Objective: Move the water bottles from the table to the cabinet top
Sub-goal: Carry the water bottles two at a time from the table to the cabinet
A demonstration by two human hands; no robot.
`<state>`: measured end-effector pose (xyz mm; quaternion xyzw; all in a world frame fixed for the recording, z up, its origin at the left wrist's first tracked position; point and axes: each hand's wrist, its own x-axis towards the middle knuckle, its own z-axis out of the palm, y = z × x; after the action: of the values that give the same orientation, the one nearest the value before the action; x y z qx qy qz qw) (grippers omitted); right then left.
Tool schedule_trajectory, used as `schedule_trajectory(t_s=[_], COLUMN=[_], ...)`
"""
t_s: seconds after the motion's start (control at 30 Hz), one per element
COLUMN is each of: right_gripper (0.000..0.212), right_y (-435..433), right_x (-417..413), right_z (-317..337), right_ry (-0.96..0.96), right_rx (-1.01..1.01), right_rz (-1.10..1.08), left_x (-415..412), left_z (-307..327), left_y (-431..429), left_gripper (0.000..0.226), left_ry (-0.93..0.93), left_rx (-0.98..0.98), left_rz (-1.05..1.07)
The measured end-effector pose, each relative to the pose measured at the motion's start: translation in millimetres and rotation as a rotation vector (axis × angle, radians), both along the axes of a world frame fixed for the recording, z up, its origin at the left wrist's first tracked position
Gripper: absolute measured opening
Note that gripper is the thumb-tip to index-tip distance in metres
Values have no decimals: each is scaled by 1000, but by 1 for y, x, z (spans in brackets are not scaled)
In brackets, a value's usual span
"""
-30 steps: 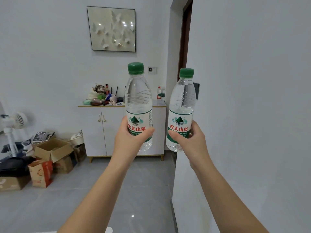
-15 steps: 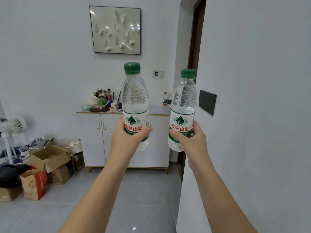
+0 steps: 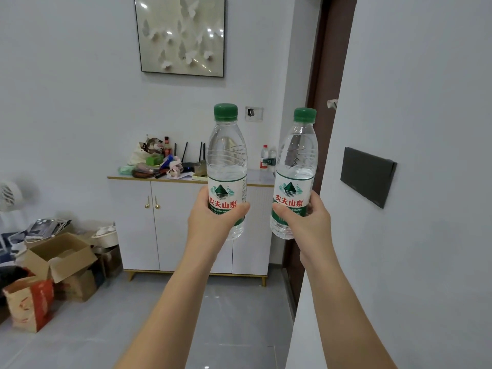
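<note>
Pale grey walls and a grey tiled floor [image 3: 234, 328] surround us as we look ahead at a white cabinet [image 3: 186, 222] standing against the far wall at about 12 o'clock. Its top [image 3: 255, 179] is crowded on the left with bags, small packets and a black router with upright antennas [image 3: 187, 159]. Two small bottles [image 3: 267, 157] stand together near the right end of that top. A framed picture of pale butterflies [image 3: 182, 34] hangs above, at 11 o'clock.

We hold both arms out in front of us. Our left hand [image 3: 210, 222] is wrapped firmly around the lower half of the left water bottle [image 3: 226, 161], thumb across the label. Our right hand [image 3: 306, 222] is closed the same way around the right water bottle [image 3: 298, 166]. Both bottles are upright, clear, with green caps and white-and-green labels bearing red characters. They are raised in the air, side by side and apart, in front of the cabinet from our view.

At 8 o'clock, open cardboard boxes [image 3: 57, 258] and a red and brown paper bag [image 3: 29, 302] sit on the floor. A white fan [image 3: 9, 195] shows at 9 o'clock. A dark panel [image 3: 367, 175] is fixed to the near wall at 3 o'clock, with a dark brown door frame [image 3: 323, 129] just left of that wall.
</note>
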<state>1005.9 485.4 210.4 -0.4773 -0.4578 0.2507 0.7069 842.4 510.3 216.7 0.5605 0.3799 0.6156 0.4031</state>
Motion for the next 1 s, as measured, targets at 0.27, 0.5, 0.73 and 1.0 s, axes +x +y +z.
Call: schedule_trajectory(t_s=[0.27,0.5,0.73,1.0], right_gripper=[44,43,46,51], right_y=[127,228,300,386], right_x=[4,3,14,44], right_z=[3,12,4,-12], right_ry=[-24,-28,-2,21], right_rx=[9,15,6,0], right_rz=[-26,-54,-72,-63], left_x=[5,6,12,41], left_z=[4,15,5,-12], left_y=[146,261,336,418], left_gripper=[51,52,51,55], left_ry=[-18,4,29,43], left_rx=[-1,16,-2,-25], left_rz=[-63,-103,-115,-104])
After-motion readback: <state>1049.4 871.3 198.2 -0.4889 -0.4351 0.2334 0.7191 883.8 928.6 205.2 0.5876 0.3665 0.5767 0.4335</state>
